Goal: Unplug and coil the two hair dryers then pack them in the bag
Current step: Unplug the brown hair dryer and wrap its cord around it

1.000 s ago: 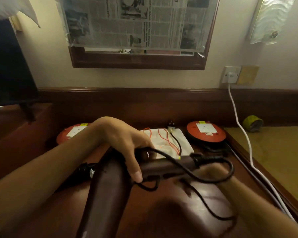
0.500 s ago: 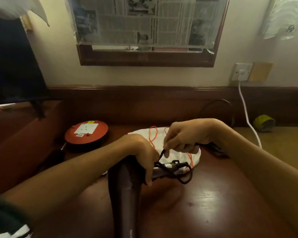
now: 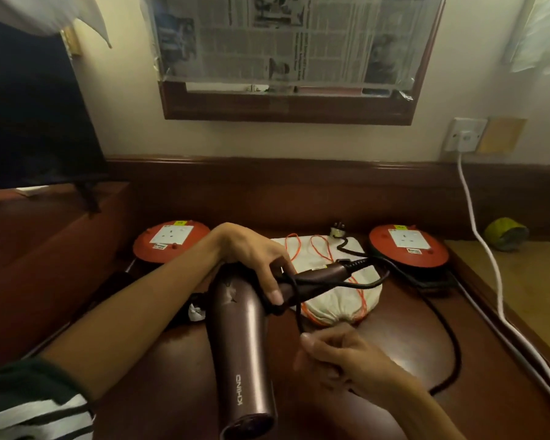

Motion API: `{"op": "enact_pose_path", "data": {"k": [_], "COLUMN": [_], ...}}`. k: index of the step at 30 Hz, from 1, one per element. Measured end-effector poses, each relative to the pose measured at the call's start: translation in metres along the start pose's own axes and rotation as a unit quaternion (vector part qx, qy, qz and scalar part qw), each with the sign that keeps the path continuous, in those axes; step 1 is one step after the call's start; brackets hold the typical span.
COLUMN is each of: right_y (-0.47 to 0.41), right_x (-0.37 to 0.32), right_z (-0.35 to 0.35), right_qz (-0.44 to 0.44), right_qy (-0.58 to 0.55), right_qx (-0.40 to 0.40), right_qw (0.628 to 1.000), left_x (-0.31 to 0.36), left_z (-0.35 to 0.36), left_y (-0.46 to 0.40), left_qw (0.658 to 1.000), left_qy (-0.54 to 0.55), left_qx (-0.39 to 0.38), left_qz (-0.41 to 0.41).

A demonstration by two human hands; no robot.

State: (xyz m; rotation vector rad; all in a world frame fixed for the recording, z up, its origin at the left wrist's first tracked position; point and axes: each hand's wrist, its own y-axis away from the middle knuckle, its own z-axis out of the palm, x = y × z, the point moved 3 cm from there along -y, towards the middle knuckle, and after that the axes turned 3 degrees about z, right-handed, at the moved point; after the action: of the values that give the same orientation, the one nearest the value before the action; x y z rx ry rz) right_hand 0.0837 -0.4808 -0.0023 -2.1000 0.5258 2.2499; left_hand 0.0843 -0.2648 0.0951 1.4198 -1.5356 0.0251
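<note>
A brown hair dryer (image 3: 238, 344) points its barrel toward me above the wooden table (image 3: 378, 404). My left hand (image 3: 254, 255) grips it where the handle meets the barrel, pinning a turn of its black cord (image 3: 451, 344). The cord loops right across the table, and its plug (image 3: 338, 232) lies free behind the bag. My right hand (image 3: 340, 357) pinches the cord below the handle. A white drawstring bag (image 3: 334, 300) with orange strings lies behind the dryer. A second, dark hair dryer (image 3: 191, 308) shows partly under my left forearm.
Two red extension reels (image 3: 169, 241) (image 3: 408, 247) with white sockets sit at the back left and right. A white cable (image 3: 492, 281) runs from the wall socket (image 3: 465, 134) down the table's right edge. A dark screen (image 3: 29, 122) stands at left, a yellow-green object (image 3: 505, 233) at right.
My right hand dropped from above the handle to below it, drawing the cord down. The cord now hangs in a wider loop to the right.
</note>
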Motion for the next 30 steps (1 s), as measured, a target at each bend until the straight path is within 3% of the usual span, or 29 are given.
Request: {"op": "enact_pose_path", "data": {"k": [5, 8, 11, 13, 14, 18, 21, 24, 26, 30], "right_y": [-0.024, -0.029, -0.037, -0.04, -0.04, -0.031, -0.03, -0.031, -0.025, 0.004], "right_x": [0.028, 0.022, -0.016, -0.051, -0.068, -0.12, -0.146, -0.148, -0.14, -0.114], "right_z": [-0.004, -0.011, -0.034, -0.052, -0.06, -0.078, -0.065, -0.037, -0.026, -0.017], "right_qz": [0.028, 0.048, 0.071, 0.087, 0.083, 0.054, 0.085, 0.077, 0.037, -0.042], "right_qy": [0.002, 0.009, 0.162, 0.327, 0.357, 0.353, 0.423, 0.477, 0.43, 0.172], "right_qx": [-0.059, -0.054, -0.02, -0.018, -0.02, -0.024, -0.086, -0.07, -0.031, 0.038], "right_qw": [0.998, 0.997, 0.984, 0.941, 0.93, 0.934, 0.898, 0.873, 0.902, 0.984], "left_x": [0.026, 0.041, 0.052, 0.059, 0.062, 0.055, 0.046, 0.035, 0.028, 0.023], "left_z": [0.018, 0.033, 0.041, 0.041, 0.04, 0.031, 0.028, 0.022, 0.011, -0.005], "left_y": [-0.002, -0.002, -0.002, 0.0, 0.001, 0.0, -0.008, -0.013, -0.006, 0.019], "left_qw": [0.998, 0.995, 0.991, 0.986, 0.982, 0.955, 0.943, 0.948, 0.954, 0.978], "left_qy": [-0.012, -0.019, -0.073, -0.142, -0.174, -0.276, -0.299, -0.288, -0.272, -0.191], "left_qx": [-0.059, -0.088, -0.106, -0.085, -0.072, -0.018, 0.0, 0.005, 0.023, 0.064], "left_qz": [0.031, 0.046, 0.035, 0.01, -0.008, -0.109, -0.148, -0.136, -0.122, -0.057]}}
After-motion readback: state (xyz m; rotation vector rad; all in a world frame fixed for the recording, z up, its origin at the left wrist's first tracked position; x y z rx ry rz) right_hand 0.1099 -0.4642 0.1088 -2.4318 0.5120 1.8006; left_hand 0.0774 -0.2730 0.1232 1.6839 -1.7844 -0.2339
